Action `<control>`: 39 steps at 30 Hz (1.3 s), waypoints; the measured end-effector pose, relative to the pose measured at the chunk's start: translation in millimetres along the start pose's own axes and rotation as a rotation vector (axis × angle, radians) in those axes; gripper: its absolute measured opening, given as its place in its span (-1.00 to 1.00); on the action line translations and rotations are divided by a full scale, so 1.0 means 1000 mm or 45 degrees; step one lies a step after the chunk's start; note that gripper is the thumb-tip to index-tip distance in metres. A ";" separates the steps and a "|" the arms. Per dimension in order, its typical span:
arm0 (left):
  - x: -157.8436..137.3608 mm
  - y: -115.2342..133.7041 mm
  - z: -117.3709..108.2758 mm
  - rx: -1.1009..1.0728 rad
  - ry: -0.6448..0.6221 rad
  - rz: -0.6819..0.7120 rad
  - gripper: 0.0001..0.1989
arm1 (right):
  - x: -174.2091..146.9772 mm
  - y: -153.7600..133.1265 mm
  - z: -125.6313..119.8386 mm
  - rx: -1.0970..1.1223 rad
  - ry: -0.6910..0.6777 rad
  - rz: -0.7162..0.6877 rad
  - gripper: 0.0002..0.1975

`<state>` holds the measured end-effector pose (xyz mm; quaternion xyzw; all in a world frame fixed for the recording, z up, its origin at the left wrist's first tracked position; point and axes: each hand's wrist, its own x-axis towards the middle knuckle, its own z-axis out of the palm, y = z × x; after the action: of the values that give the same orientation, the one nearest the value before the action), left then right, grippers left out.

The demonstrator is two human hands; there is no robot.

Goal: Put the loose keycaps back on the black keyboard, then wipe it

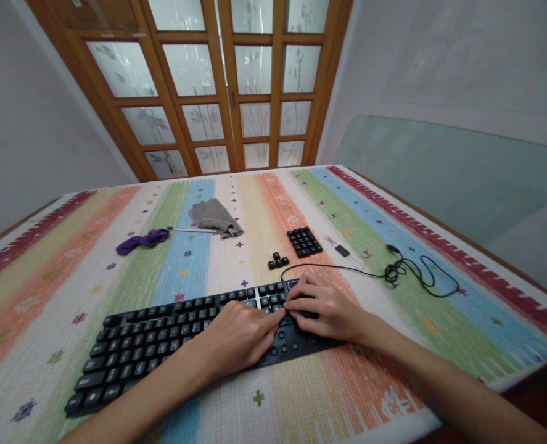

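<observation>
A black keyboard [162, 333] lies at a slant on the striped cloth. At its right end several key posts [282, 346] show without caps. Over the right part of the keyboard is my left hand [243, 336], index finger reaching forward and the others curled beneath it. My right hand [324, 305] rests on the number pad area, its fingers bent and closed, with the fingertips meeting the left index fingertip. Whatever lies between the fingers is too small or hidden to make out.
Behind the keyboard lie a block of loose keycaps [304, 242], several more keycaps [277, 261], a small tool with wire loops [340, 248] and a coiled cable [396, 271]. Farther left are a grey cloth [215, 217], a thin stick [192, 230] and a purple cloth [142, 242].
</observation>
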<state>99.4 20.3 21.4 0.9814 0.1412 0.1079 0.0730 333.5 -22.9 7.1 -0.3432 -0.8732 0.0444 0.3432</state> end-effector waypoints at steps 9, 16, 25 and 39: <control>-0.001 0.000 0.001 0.040 -0.001 0.019 -0.74 | -0.004 -0.002 0.002 -0.039 -0.043 0.083 -0.82; -0.001 -0.002 0.005 0.048 0.049 0.048 -0.71 | -0.004 -0.001 0.002 -0.001 -0.021 0.072 -0.83; 0.001 -0.001 0.003 0.066 0.051 0.041 -0.74 | -0.001 -0.008 0.004 0.019 0.002 0.142 -0.86; 0.002 -0.001 0.002 0.134 0.070 0.065 -0.74 | 0.000 -0.011 0.001 -0.003 -0.048 0.186 -0.82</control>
<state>101.7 21.8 20.2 0.9838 0.1235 0.1291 0.0146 326.5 -31.1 9.5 -0.4054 -0.8522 0.0748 0.3222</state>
